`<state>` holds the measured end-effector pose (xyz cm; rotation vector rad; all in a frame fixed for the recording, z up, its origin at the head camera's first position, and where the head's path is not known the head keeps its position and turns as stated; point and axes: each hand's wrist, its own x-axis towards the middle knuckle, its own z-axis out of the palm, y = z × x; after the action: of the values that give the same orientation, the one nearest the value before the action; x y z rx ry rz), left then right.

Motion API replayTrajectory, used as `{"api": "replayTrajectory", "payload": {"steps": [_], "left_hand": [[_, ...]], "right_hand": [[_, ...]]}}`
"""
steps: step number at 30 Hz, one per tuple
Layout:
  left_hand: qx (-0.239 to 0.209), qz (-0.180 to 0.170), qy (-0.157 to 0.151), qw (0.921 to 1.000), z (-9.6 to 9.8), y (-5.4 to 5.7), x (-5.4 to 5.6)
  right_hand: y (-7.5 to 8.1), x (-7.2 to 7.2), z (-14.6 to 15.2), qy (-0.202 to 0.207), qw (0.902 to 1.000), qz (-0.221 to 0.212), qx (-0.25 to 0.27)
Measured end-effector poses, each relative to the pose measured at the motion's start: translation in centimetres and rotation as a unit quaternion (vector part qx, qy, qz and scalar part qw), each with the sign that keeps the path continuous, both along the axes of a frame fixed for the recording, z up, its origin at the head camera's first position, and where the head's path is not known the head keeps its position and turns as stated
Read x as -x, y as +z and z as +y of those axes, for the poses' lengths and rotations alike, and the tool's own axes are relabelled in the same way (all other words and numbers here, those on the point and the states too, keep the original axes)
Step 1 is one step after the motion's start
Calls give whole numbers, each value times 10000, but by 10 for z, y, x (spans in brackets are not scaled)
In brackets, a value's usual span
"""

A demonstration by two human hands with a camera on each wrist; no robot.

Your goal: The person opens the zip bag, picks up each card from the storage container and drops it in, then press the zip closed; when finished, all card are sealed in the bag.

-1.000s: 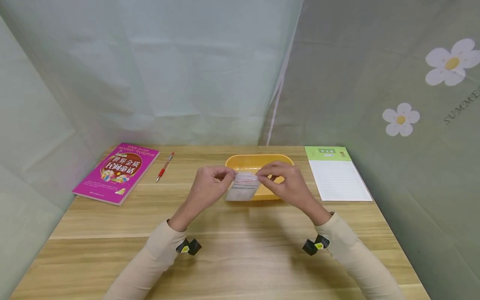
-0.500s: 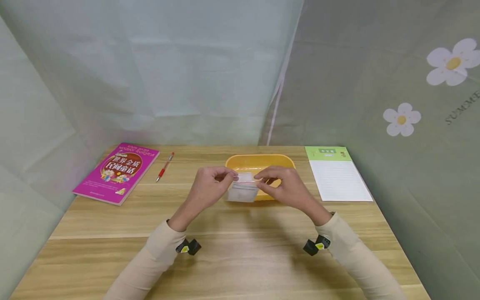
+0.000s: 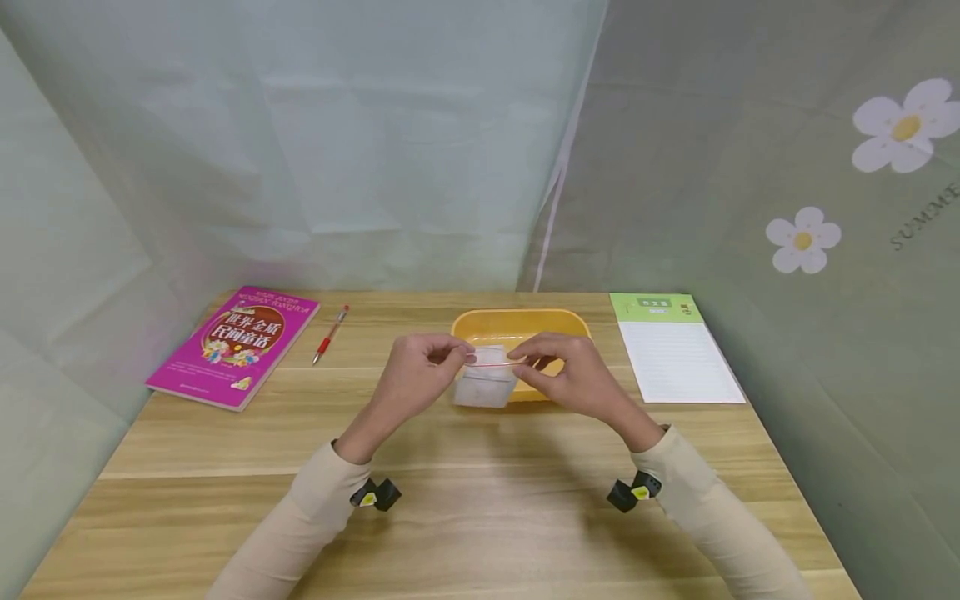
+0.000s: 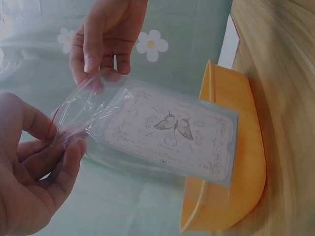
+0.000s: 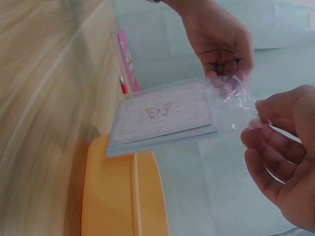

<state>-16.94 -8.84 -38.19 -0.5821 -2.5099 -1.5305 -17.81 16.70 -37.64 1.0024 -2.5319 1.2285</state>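
A clear zip bag (image 4: pixel 93 113) with a red strip along its mouth hangs between my two hands. Inside sits a stack of pale cards (image 4: pixel 172 130), the front one printed with a butterfly and an ornate border. My left hand (image 3: pixel 416 379) pinches one end of the bag's mouth between thumb and fingers. At the opposite end, my right hand (image 3: pixel 570 375) pinches the same edge. From the head view, the red strip runs straight from one hand to the other. The bag's lower part overlaps the front of a yellow basket (image 3: pixel 558 315).
The basket stands on the wooden table (image 3: pixel 487 508) behind the bag. To the left lie a magenta book (image 3: pixel 236 346) and a red pen (image 3: pixel 330 335). A lined notepad (image 3: pixel 678 354) with a green header rests at right. Fabric curtains (image 3: pixel 420 167) surround the table.
The right fingers have shifted slightly along the bag's mouth, and the red strip looks straighter. The bag, slanted to the left before, now hangs more squarely. The left hand has barely moved.
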Motion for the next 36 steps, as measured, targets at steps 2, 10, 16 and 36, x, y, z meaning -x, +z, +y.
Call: {"api": "replayTrajectory", "payload": {"steps": [2,10,16,36], "left_hand": [[-8,-25,-8,10000,0,0,0],[71,14,23,10000,-2,1,-2],[32,29,0,10000,-3,1,-3],[61,80,-42,9999,-5,-1,-2]], "right_hand": [[1,0,3,-10,10000,-33,43],[9,14,17,-376,9985,-376,149],[1,35,19,-446,9969,-650,82],[-69,98,4,-388,9892,-1202,-739]]}}
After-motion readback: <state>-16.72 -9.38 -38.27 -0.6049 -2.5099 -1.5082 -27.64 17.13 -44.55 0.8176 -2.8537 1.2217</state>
